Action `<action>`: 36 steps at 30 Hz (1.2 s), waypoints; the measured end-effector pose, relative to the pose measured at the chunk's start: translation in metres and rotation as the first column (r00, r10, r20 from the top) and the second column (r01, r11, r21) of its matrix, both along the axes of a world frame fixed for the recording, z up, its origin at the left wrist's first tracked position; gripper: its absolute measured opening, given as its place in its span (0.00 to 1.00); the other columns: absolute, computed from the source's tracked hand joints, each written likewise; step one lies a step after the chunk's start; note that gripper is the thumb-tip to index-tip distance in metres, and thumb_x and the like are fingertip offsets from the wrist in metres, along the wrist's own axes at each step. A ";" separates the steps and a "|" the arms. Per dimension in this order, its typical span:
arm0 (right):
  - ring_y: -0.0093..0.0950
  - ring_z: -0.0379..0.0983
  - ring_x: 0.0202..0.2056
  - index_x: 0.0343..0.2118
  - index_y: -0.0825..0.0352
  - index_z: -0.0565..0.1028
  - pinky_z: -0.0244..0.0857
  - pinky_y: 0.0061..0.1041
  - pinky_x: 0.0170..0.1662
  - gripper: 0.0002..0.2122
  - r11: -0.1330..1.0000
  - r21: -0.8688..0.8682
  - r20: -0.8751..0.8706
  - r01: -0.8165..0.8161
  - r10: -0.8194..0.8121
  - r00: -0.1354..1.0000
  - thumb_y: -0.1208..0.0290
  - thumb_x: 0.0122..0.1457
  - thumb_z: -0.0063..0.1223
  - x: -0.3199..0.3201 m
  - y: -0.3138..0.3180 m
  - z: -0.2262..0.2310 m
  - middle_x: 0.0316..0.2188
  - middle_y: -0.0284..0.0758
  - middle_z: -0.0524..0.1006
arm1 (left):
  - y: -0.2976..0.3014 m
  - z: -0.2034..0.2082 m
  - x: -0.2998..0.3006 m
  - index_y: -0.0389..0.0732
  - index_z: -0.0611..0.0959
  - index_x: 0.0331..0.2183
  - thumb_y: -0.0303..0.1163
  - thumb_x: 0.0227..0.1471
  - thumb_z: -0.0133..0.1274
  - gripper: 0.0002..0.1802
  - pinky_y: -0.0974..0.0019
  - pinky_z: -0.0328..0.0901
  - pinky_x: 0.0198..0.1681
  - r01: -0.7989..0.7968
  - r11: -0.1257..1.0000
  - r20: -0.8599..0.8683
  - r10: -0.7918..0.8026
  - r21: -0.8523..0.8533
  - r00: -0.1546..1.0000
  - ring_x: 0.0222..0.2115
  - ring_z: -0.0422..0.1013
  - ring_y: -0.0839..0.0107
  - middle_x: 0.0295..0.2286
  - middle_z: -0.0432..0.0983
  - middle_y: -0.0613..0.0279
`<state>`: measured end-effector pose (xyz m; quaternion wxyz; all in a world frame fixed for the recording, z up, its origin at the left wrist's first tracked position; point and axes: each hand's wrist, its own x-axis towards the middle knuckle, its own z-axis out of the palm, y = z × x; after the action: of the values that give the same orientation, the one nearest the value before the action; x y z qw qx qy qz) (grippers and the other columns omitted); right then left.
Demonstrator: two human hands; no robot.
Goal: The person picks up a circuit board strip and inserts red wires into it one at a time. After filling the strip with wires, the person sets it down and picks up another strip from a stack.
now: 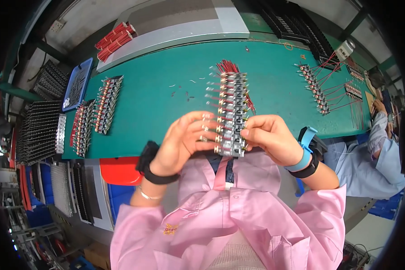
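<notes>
Nearest, above a smooth pink smock (256,216), the right hand (274,139) is closed in a pinch, thumb and fingers gripping the lower right edge of one long, ribbed grey terminal strip (231,112). The left hand (173,139) is half open, fingers spread and lightly curved, tips at the strip's left edge; whether they grip anything cannot be told. The strip, lined with metal pins, is held above the near edge of a flat green tabletop (157,112). Beyond it shows a bundle of thin red wires (228,66). Two similar strips (108,105) lie at left, near one shallow blue plastic tray (89,74). Farthest, tied red bundles (114,42) rest on a smooth grey board (189,34).
</notes>
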<state>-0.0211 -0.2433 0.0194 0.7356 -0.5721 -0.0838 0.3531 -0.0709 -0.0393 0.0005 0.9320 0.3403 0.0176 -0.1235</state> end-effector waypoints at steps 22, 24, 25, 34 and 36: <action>0.29 0.66 0.25 0.24 0.70 0.71 0.60 0.25 0.29 0.05 0.754 -0.535 0.838 0.382 0.415 0.355 0.75 0.44 0.53 0.113 0.028 -0.010 0.20 0.36 0.71 | 0.044 0.003 0.093 0.36 0.70 0.34 0.19 0.43 0.48 0.11 0.75 0.68 0.24 0.261 0.875 -0.262 -0.162 0.407 0.951 0.24 0.67 0.81 0.25 0.69 0.68; 0.32 0.66 0.25 0.23 0.70 0.70 0.60 0.26 0.29 0.05 0.737 -0.546 0.828 0.398 0.405 0.387 0.75 0.44 0.53 0.109 0.035 -0.015 0.20 0.37 0.70 | 0.049 -0.004 0.091 0.36 0.70 0.33 0.19 0.43 0.49 0.11 0.75 0.68 0.24 0.258 0.879 -0.252 -0.164 0.401 0.954 0.23 0.67 0.82 0.25 0.69 0.68; 0.35 0.65 0.26 0.22 0.70 0.70 0.59 0.28 0.30 0.04 0.714 -0.563 0.816 0.417 0.398 0.420 0.76 0.43 0.52 0.106 0.039 -0.017 0.19 0.38 0.69 | 0.049 -0.007 0.089 0.35 0.70 0.33 0.19 0.42 0.49 0.11 0.76 0.67 0.23 0.262 0.899 -0.263 -0.174 0.352 0.949 0.24 0.66 0.82 0.24 0.68 0.68; 0.33 0.66 0.24 0.24 0.70 0.68 0.59 0.26 0.26 0.03 0.729 -0.622 0.735 0.286 0.419 0.533 0.78 0.46 0.50 0.114 0.040 -0.020 0.19 0.36 0.69 | 0.052 0.000 0.086 0.34 0.70 0.36 0.18 0.42 0.50 0.14 0.77 0.65 0.20 0.302 0.902 -0.272 -0.221 0.308 0.937 0.25 0.66 0.81 0.27 0.70 0.66; 0.29 0.65 0.24 0.25 0.70 0.68 0.59 0.23 0.26 0.03 0.774 -0.573 0.711 0.271 0.304 0.633 0.79 0.47 0.49 0.115 0.037 -0.015 0.20 0.34 0.69 | 0.053 0.004 0.085 0.33 0.70 0.36 0.18 0.42 0.50 0.15 0.78 0.65 0.20 0.303 0.900 -0.278 -0.218 0.313 0.936 0.25 0.66 0.81 0.27 0.70 0.66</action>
<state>0.0941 -0.2061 0.0046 0.3853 -0.8775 -0.2720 0.0867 0.0141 0.0132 0.0045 0.8222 0.4832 0.1039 -0.2822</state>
